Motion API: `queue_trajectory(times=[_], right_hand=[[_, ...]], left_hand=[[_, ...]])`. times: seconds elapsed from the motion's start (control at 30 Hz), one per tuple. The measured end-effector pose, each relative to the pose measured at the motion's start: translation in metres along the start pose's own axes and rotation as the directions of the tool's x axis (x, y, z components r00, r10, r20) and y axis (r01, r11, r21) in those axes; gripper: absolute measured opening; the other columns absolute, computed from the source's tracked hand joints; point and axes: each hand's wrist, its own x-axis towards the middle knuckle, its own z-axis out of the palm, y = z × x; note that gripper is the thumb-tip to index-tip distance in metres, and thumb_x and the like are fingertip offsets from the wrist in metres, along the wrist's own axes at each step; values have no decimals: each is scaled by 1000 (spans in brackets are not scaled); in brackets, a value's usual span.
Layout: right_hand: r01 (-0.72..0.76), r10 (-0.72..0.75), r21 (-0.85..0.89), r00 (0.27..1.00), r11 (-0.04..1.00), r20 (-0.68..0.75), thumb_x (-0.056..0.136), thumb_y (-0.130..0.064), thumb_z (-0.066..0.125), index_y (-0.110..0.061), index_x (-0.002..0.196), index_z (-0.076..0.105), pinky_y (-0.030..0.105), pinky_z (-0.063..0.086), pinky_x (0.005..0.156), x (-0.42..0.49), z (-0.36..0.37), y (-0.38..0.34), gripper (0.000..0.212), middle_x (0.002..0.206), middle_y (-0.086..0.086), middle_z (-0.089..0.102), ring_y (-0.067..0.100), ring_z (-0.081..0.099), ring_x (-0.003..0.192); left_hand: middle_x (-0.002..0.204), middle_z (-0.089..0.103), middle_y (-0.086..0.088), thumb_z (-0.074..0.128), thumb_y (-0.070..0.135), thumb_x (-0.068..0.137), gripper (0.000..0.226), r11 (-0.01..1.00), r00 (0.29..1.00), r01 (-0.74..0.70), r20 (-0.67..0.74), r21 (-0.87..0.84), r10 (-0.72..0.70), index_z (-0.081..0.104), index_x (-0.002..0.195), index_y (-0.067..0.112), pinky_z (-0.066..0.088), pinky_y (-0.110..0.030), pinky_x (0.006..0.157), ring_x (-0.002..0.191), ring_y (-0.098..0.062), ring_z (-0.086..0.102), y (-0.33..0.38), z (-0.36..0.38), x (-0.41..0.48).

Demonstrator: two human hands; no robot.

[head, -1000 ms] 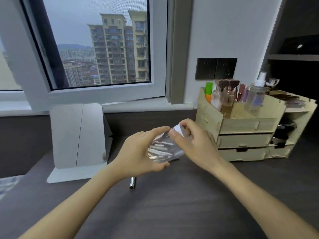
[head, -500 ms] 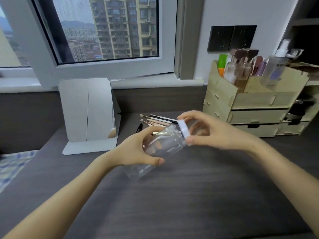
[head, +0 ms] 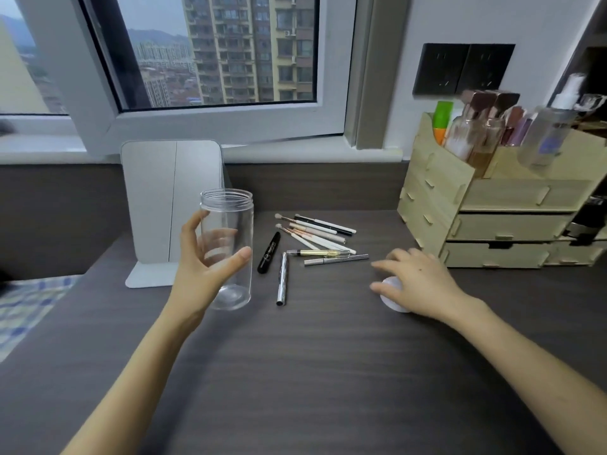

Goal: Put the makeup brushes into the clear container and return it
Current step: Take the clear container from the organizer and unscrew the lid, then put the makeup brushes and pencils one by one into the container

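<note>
The clear container [head: 230,221] stands upright and lidless, empty, with its base on the dark desk [head: 295,372]. My left hand [head: 200,261] wraps around its middle. Just right of it lie several makeup brushes [head: 315,234] with white and pink handles, a black tube [head: 269,252], a silver pen-like stick [head: 282,282] and a gold-capped one [head: 318,253]. My right hand [head: 417,280] rests palm down on the container's white lid [head: 392,295], pressing it against the desk right of the brushes.
A folding mirror [head: 170,205] stands behind the container. A wooden drawer organizer [head: 476,211] with bottles on top fills the right back corner. The window sill runs along the back. Checked fabric [head: 23,307] lies beyond the desk's left edge.
The lid came off the container. My left hand turned the container upright and set it on the desk; my right hand carried the lid down to the right.
</note>
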Motion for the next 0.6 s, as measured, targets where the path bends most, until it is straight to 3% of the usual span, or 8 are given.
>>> queue_trajectory(times=[0.07,0.13,0.3,0.4,0.53,0.6], right_hand=[[76,-57,93,981,993,-185,91,-47,46,-27,124,57,37,38,92,18,-1,-19,39,121,-2,59,24,50,112],[118,-90,93,960,989,-266,93,-39,46,-22,118,61,37,37,89,39,2,-41,33,117,0,62,26,51,109],[14,-34,-120,985,993,-169,93,-36,44,-16,111,63,37,34,86,90,16,-63,32,117,5,63,28,49,109],[5,-20,-128,993,992,-118,91,-35,47,-21,105,67,37,35,87,102,23,-55,28,113,4,65,27,48,108],[9,-10,-9,987,1000,-162,93,-32,47,-21,102,64,37,35,86,98,16,-54,21,110,1,66,26,51,105],[-19,80,204,952,979,-296,93,-27,50,-19,96,63,37,37,80,88,-1,-54,16,101,2,69,28,55,97]], left_hand=[[114,60,10,78,43,63,78,1000,999,-12,-49,8,12,31,124,53,46,-21,81,101,-6,60,-5,1,-1],[115,57,15,79,39,63,78,999,994,-48,-97,26,50,32,124,52,45,-19,84,102,-2,58,-9,4,-1],[119,45,29,81,39,59,83,973,965,-135,-197,188,172,31,124,56,45,-25,88,106,-1,54,-13,3,-3],[117,43,37,81,38,58,84,933,942,-180,-220,310,255,31,124,57,42,-27,89,107,-9,53,-17,-1,-6],[117,46,36,84,33,57,87,862,925,-241,-164,446,343,34,126,52,31,-7,88,104,10,44,-17,4,-7],[123,50,18,87,24,57,87,796,909,-278,-122,537,399,40,129,35,26,-3,89,104,4,43,-19,5,-5]])
